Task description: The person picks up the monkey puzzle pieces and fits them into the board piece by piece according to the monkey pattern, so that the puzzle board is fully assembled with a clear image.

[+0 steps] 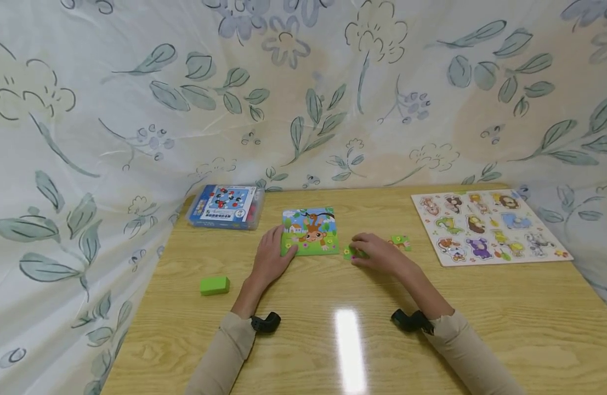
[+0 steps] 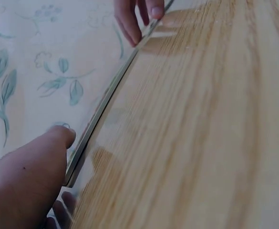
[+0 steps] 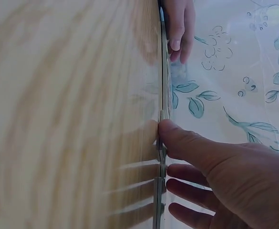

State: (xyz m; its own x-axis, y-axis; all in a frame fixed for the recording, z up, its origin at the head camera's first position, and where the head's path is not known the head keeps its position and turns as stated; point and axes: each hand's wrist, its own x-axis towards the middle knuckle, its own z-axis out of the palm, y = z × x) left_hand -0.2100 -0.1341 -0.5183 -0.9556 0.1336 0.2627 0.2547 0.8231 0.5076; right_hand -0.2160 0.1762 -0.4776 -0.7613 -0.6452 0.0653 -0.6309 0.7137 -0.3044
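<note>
A square picture puzzle of a hanging monkey lies flat on the table. My left hand rests at its lower left corner, fingers along the left edge and thumb at the bottom edge. Just right of the puzzle, my right hand pinches a small green flowered puzzle piece between thumb and fingers, low over the tabletop. The hand covers part of that piece. Another puzzle piece, green with a bit of brown, lies beyond the right hand's knuckles. In the right wrist view the thumb meets a thin piece edge-on.
A white animal peg board lies at the right back. At the left back stands a clear-and-blue plastic box with a picture label. A green block sits left of the left forearm. Floral cloth hangs behind the wooden table.
</note>
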